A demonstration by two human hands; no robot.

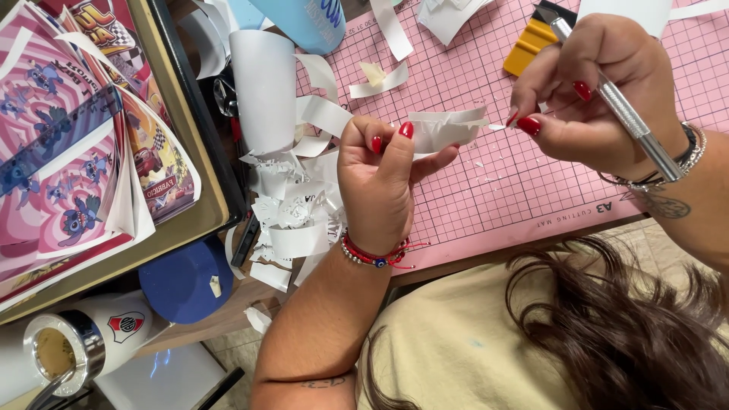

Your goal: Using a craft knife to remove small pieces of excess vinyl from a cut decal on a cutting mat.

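My left hand point(380, 178) pinches a small white paper piece point(444, 129) over the pink cutting mat point(486, 197). My right hand point(588, 99) holds a silver craft knife point(634, 121) along its fingers, and its thumb and forefinger pinch a tiny sliver at the paper's right edge. Both hands hover above the mat, close to each other.
White paper scraps point(292, 209) pile at the mat's left edge beside a white roll point(262, 87). A yellow squeegee point(531, 45) lies at the back. Printed colourful sheets point(68, 144) fill a tray on the left. A blue cap point(182, 281) and a white tumbler point(83, 342) sit nearer.
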